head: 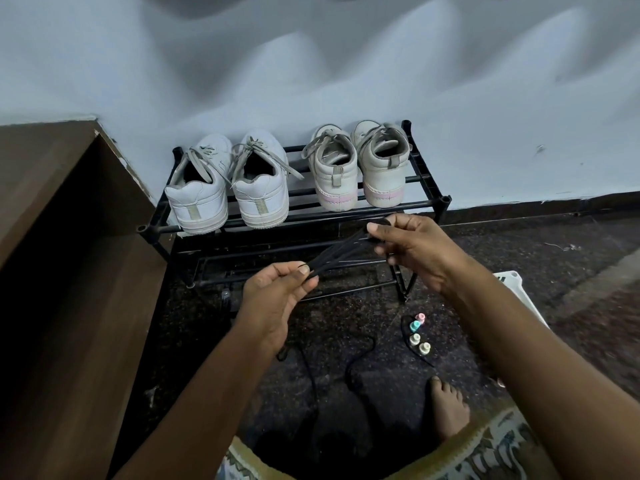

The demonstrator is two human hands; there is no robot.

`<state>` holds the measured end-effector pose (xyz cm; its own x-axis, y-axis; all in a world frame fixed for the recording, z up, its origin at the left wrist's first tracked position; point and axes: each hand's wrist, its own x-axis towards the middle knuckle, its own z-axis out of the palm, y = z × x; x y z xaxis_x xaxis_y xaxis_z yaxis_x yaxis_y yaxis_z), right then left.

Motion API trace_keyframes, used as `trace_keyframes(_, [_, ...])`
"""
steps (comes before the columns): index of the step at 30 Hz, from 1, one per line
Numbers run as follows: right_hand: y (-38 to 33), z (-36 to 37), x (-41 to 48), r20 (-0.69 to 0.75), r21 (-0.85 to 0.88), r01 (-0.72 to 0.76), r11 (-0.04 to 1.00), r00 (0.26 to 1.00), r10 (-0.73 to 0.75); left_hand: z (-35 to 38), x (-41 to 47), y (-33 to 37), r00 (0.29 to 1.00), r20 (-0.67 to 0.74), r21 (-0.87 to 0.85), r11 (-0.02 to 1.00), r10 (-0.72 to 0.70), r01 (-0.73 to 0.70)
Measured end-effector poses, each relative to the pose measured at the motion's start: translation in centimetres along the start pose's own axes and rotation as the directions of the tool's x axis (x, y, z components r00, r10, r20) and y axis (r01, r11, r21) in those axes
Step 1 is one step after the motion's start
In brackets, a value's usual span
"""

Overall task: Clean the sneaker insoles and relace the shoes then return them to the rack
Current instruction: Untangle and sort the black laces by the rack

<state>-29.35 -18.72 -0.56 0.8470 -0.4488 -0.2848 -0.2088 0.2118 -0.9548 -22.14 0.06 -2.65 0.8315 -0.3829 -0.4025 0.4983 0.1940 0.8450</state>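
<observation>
A folded bundle of black lace (pixel 332 252) crosses the middle of the frame. Its long axis slants from the left hand (pixel 273 296) at lower left up to the right hand (pixel 415 247) at upper right. Each hand pinches one end between thumb and fingertips. The strands look thin and doubled several times. The rack (pixel 429 188) of pale sneakers (pixel 258 188) stands just behind, nearer the right hand.

A person's left hand (pixel 277 296) and right hand (pixel 412 247) pinch opposite ends of a folded black shoelace (pixel 337 252), stretched between them in front of a black shoe rack (pixel 429 188). On the rack's top shelf stand two pairs of white sneakers (pixel 228 188), heels facing the viewer. Four small pastel spools (pixel 417 332) lie on the dark floor just in front of the rack.
</observation>
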Motion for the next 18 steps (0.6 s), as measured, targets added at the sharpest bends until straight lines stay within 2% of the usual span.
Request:
trace_keyframes(6, [0.5, -0.3, 0.2, -0.025, 0.279, -0.141, 0.95, 0.988, 0.154, 0.0, 0.3, -0.2, 1.0, 0.022, 0.034, 0.999, 0.004, -0.005])
trace_keyframes(15, [1.4, -1.3, 0.0, -0.097, 0.228, -0.132, 0.965, 0.983, 0.158, -0.4, 1.1, -0.5, 0.999, 0.033, 0.094, 0.996, 0.006, -0.009])
trace_keyframes(18, [1.5, -1.8, -0.2, -0.079, 0.253, -0.139, 0.957, 0.983, 0.164, -0.3, 1.2, -0.8, 0.999, 0.039, 0.118, 0.993, 0.011, -0.015])
